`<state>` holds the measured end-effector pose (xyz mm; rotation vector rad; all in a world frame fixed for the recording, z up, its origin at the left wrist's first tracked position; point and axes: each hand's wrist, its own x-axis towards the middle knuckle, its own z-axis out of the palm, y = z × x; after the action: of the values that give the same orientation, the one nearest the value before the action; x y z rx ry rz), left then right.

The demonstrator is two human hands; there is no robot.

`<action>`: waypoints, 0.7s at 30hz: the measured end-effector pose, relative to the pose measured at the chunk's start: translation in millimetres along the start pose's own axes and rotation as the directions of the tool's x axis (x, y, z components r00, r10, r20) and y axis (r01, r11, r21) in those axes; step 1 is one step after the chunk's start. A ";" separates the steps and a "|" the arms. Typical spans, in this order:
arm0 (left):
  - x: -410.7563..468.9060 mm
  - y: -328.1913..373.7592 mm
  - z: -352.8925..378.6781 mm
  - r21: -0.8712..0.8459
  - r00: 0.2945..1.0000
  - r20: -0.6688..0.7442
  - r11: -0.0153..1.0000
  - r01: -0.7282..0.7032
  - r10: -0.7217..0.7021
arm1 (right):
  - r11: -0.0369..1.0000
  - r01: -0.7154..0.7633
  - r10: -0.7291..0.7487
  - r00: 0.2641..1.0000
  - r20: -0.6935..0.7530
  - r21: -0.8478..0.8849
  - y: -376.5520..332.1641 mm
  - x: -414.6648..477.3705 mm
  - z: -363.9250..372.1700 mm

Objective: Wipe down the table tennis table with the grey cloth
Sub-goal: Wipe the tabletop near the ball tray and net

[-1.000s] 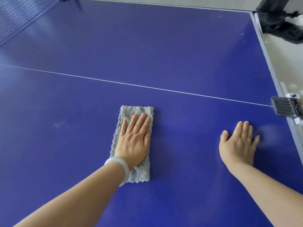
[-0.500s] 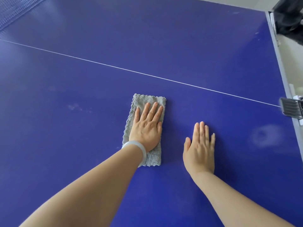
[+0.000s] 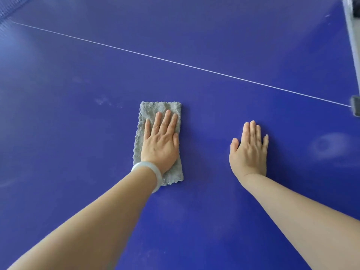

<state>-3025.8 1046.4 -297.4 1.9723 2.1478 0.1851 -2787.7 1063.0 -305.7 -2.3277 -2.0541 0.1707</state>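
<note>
- Since half a second ago, the left hand (image 3: 159, 145) and the grey cloth (image 3: 155, 110) under it have slid leftwards, so the gap to the right hand (image 3: 249, 151) is wider than it was.
- The cloth is a fluffy, nubbly rectangle, folded long and narrow, with wavy edges. It lies flat on the table tennis table (image 3: 214, 36), on the near side of the thin white line (image 3: 175, 62) that crosses the top at a slant.
- The left hand lies palm down on the cloth's middle with fingers (image 3: 166, 121) straight and close together, pressing rather than gripping. A strip of cloth shows beyond the fingertips, a fringe along the little-finger side, and a corner behind the wrist.
- A smooth, pale, translucent bangle (image 3: 148, 170) circles the left wrist.
- The right hand rests flat on the bare blue surface, well apart from the cloth, fingers straight and thumb spread. It holds nothing.
- The tabletop is smooth, matt, deep blue. A cloudy, roundish smudge (image 3: 329, 147) sits right of the right hand, and faint pale flecks (image 3: 102, 101) lie left of the cloth.
- A pale grey band (image 3: 350, 26) edges the table on the right, and a dark blurred fitting (image 3: 355, 108) sits where the white line meets it.
</note>
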 end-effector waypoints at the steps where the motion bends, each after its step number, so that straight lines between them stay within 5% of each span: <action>1: -14.0 17.7 6.6 -0.015 1.000 -0.010 1.000 0.011 -0.012 | 1.000 -0.002 0.002 1.000 0.004 0.004 0.0 0.2 -0.1; 5: -98.5 77.7 30.1 -0.021 0.960 0.024 0.960 -0.278 0.278 | 0.999 0.015 -0.015 1.000 0.017 0.040 3.2 0.3 -1.9; 8: -105.5 59.4 23.4 -0.022 0.915 0.054 0.916 -0.400 0.400 | 0.997 0.029 -0.030 1.000 0.008 0.068 2.7 -1.1 -2.7; 14: -62.2 4.5 7.2 -0.013 0.999 -0.042 1.000 0.014 -0.015 | 0.997 0.022 -0.022 1.000 -0.002 0.070 3.6 0.8 -0.4; 21: -60.3 6.1 9.8 -0.034 0.999 -0.037 0.999 0.019 -0.021 | 0.961 0.263 -0.270 0.958 0.094 0.083 22.2 -62.0 -8.1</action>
<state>-3012.9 986.5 -300.8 1.9431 2.1719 0.2551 -2772.5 999.1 -296.0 -2.0166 -2.3433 0.3549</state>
